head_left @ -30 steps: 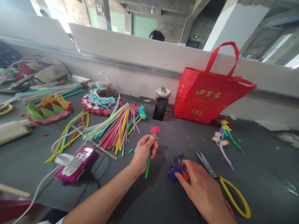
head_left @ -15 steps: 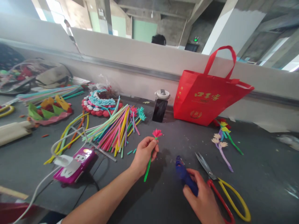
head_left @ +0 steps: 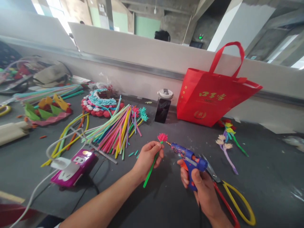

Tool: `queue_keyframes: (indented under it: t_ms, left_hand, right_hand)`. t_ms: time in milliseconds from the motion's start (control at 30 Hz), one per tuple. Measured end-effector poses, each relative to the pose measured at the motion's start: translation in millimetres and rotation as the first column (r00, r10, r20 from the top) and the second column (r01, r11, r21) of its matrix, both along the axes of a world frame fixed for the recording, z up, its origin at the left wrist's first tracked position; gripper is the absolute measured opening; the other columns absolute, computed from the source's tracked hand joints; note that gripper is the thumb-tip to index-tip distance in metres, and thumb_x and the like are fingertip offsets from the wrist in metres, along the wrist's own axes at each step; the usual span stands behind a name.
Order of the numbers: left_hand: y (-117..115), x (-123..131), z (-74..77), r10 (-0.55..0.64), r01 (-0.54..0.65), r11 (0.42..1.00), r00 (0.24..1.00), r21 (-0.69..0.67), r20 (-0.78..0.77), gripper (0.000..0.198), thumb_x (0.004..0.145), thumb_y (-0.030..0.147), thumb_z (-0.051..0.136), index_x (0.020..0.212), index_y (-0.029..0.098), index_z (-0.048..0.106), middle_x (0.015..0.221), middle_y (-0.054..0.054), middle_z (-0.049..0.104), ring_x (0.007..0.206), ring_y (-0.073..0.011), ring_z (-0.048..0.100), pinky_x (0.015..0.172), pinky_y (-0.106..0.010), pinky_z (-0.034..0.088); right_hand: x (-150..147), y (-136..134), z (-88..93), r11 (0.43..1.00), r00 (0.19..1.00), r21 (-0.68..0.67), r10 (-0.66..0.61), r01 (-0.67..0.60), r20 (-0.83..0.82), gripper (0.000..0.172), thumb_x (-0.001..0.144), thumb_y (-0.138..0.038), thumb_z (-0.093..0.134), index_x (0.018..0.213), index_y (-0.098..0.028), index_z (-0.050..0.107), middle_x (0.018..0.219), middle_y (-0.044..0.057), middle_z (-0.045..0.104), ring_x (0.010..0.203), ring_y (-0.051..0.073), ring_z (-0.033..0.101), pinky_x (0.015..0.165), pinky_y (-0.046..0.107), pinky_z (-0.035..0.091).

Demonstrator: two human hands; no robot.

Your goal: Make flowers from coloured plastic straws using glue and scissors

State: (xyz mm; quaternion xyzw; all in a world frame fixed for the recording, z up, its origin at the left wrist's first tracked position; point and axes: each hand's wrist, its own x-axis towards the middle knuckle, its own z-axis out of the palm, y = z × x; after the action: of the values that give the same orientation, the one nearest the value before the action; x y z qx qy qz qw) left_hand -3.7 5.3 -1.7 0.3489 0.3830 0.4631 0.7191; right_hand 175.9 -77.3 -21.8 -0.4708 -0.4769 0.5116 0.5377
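My left hand (head_left: 147,157) pinches a green stem (head_left: 149,169) topped by a small pink-red foam flower (head_left: 162,137), held just above the dark table. My right hand (head_left: 201,186) is wrapped round the grip of a blue glue gun (head_left: 188,156). The gun's nozzle points left and sits right beside the flower's base. Both hands hover over the middle of the table.
Yellow-and-red-handled scissors (head_left: 228,196) lie right of my right hand. A pile of coloured foam strips (head_left: 116,128), a purple power strip (head_left: 72,166) with cable, a flower wreath (head_left: 101,104), a dark bottle (head_left: 163,107), a red tote bag (head_left: 213,95) and finished flowers (head_left: 226,139) surround the work area.
My right hand picked the glue gun up off the table, turned it upright and brought its nozzle to the flower. My left hand kept holding the stem, shifting slightly right.
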Motion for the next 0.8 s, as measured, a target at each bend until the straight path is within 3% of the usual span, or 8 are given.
queue_keyframes:
  t_ms: [167,433,600,800]
  left_hand:
    - [-1,1,-0.9,-0.034,0.034,0.999,0.999,0.008,0.003,0.021,0.08,0.037,0.065,0.081,0.017,0.057,0.055,0.004,0.057,0.033,-0.0049,0.036,0.031,-0.018,0.023]
    - [-2,0,-0.5,-0.053,0.053,0.998,0.999,0.018,-0.002,0.024,0.079,0.04,0.065,0.082,0.017,0.058,0.055,0.004,0.056,0.034,-0.0055,0.038,0.032,-0.017,0.025]
    - [-1,0,-0.3,-0.058,0.058,0.998,0.998,0.017,0.004,0.025,0.079,0.041,0.065,0.081,0.016,0.058,0.054,0.004,0.056,0.034,-0.0053,0.037,0.031,-0.017,0.024]
    - [-1,2,-1.0,-0.066,0.066,0.998,0.998,0.01,0.003,0.024,0.079,0.04,0.065,0.081,0.017,0.058,0.052,0.005,0.055,0.033,-0.0054,0.037,0.031,-0.017,0.024]
  right_hand:
    - [5,-1,-3.9,1.0,1.0,0.022,-0.003,0.002,0.013,0.042,0.094,-0.057,0.05,0.11,-0.021,0.066,0.075,0.002,0.055,0.064,0.014,0.047,0.06,0.028,0.04]
    - [6,-3,-2.9,0.996,0.968,0.081,-0.059,0.041,0.245,0.048,0.094,-0.061,0.045,0.105,-0.021,0.069,0.071,0.002,0.058,0.065,0.016,0.053,0.065,0.029,0.046]
    - [13,-6,-8.4,0.993,0.91,0.074,-0.115,0.093,0.398,0.049,0.094,-0.062,0.045,0.107,-0.023,0.07,0.091,0.006,0.068,0.082,0.021,0.063,0.077,0.032,0.051]
    - [15,-6,-12.8,0.988,0.873,0.125,-0.144,0.097,0.466,0.043,0.095,-0.058,0.045,0.108,-0.025,0.071,0.1,0.007,0.071,0.091,0.024,0.066,0.088,0.036,0.053]
